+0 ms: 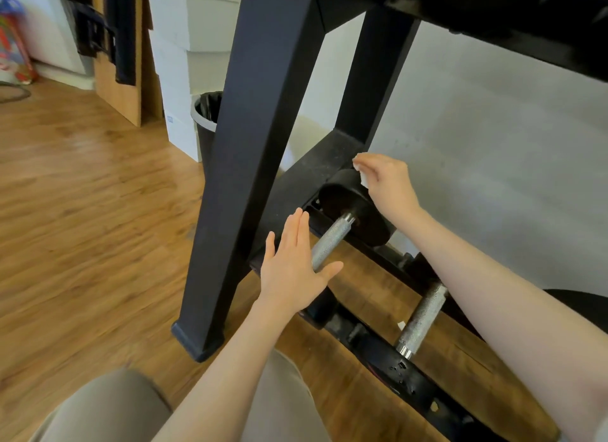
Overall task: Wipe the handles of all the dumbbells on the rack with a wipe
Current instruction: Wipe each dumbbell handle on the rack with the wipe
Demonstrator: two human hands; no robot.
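Note:
A black dumbbell rack point(260, 119) fills the view, and I look at its bottom shelf. Two dumbbells lie there. The left dumbbell has a knurled steel handle point(330, 241) and a black round weight point(348, 201) at its far end. My left hand point(292, 267) is flat with straight fingers over the near end of that handle. My right hand point(385, 181) holds a white wipe point(360, 170) above the far weight. The second dumbbell's handle point(422, 316) lies to the right, partly behind my right forearm.
A black waste bin point(205, 119) stands behind the rack's front leg, beside stacked white boxes point(184, 46). Wooden floor point(82, 211) spreads to the left, a grey wall point(493, 129) backs the rack. The upper shelf point(493, 17) overhangs. My knees are at the bottom.

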